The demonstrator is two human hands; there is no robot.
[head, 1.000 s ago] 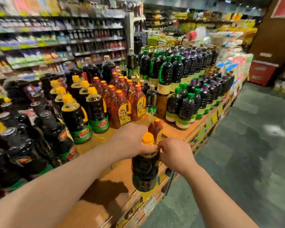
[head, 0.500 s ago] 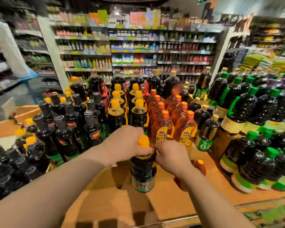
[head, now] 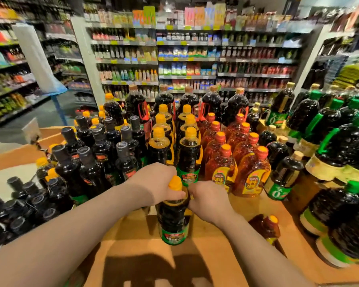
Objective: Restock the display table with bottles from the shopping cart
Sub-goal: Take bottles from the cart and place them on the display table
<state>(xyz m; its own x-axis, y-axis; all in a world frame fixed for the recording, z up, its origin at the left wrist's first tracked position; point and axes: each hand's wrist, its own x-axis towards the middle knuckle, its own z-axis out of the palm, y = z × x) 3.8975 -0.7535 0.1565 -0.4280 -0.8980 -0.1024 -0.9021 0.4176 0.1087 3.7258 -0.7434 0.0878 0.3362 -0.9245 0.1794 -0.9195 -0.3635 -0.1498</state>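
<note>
A dark bottle (head: 174,216) with an orange cap is held upright at the near middle of the tabletop (head: 232,264), its long axis vertical and its green-labelled base low over, or perhaps just touching, the bare wooden surface; contact cannot be told. The left hand (head: 153,183) is wrapped round the neck just under the cap, its fingers clamped on the bottle from the left. The right hand (head: 209,198) is pressed to the shoulder from the right with its fingers curled there, though what exactly is pinched is hidden behind the bottle. Both hands are equally close, so the bottle sits between them rather than to either side. Directly beyond the fingers, away from the person, stands a row of matching orange-capped bottles (head: 188,154), and the held bottle is just short of the nearest of them. The coming move is judged to be a short push straight forward, keeping the bottle upright, to close that gap.
</note>
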